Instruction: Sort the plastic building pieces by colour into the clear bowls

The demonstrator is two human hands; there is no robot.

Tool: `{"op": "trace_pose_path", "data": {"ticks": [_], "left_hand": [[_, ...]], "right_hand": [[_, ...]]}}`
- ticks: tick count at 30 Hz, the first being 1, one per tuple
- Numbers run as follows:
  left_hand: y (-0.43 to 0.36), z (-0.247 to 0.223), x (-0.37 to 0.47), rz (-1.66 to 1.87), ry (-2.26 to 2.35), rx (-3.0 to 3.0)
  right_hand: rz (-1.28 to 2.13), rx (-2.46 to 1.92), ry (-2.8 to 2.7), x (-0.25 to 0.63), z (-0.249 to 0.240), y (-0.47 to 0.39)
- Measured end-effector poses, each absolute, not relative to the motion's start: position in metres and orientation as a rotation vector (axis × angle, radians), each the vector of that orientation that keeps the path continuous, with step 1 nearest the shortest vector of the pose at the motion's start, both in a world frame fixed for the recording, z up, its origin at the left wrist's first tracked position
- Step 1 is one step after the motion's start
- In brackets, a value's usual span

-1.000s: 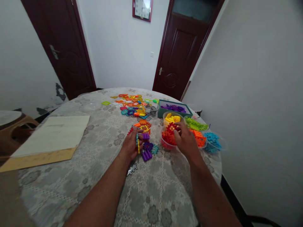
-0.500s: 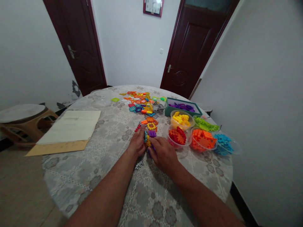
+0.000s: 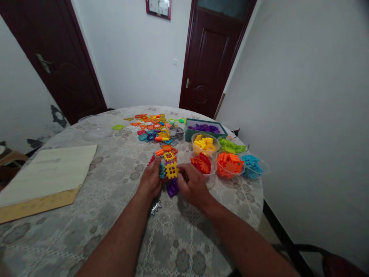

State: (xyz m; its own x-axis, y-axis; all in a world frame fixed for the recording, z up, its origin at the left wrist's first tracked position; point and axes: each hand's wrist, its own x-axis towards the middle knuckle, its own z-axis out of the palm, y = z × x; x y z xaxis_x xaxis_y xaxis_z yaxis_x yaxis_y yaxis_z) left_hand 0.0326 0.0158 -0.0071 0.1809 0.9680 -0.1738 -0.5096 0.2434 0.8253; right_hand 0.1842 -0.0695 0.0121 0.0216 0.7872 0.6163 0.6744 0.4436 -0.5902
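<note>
Between my hands is a colourful assembly of interlocking plastic building pieces, a yellow square piece with windows [image 3: 172,170] facing me. A purple piece [image 3: 173,188] sticks out at its lower end; orange and red pieces extend at the far side. My left hand [image 3: 150,181] is closed round the left side, by a teal piece. My right hand [image 3: 193,185] has its fingers curled against the right edge of the yellow piece; its fingertips are partly hidden. A loose grey toothed piece [image 3: 156,208] lies on the tablecloth near my left wrist.
Clear tubs hold yellow [image 3: 204,144], red [image 3: 201,164], orange [image 3: 230,164] and blue [image 3: 251,166] pieces; green pieces [image 3: 231,146] lie behind. A green box [image 3: 188,134] holds purple pieces. Mixed pieces [image 3: 152,126] are heaped at the back, paper sheets [image 3: 52,173] at left.
My view has swung to the right, so everything sits further left. My right hand has shifted off the front of the assembly to its right edge, uncovering the yellow and purple pieces.
</note>
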Motion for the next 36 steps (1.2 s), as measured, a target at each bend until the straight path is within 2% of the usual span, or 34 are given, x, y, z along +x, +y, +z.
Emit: {"op": "trace_pose_path", "data": {"ticks": [5, 10, 18, 27, 36], "left_hand": [[0.018, -0.008, 0.03, 1.162, 0.894, 0.726], [0.019, -0.005, 0.031, 1.208, 0.833, 0.647], [0.02, -0.004, 0.029, 1.231, 0.788, 0.629], [0.015, -0.001, 0.03, 1.148, 0.655, 0.787], [0.013, 0.007, 0.029, 1.062, 0.724, 0.89]], "right_hand": [[0.085, -1.438, -1.42, 0.231, 0.046, -0.061], [-0.13, -1.582, -1.4, 0.286, 0.075, -0.021], [-0.28, -1.73, -1.466, 0.303, 0.072, 0.008], [0.231, -1.476, -1.784, 0.2, 0.055, -0.045], [0.337, -1.455, -1.623, 0.191, 0.048, -0.058]]}}
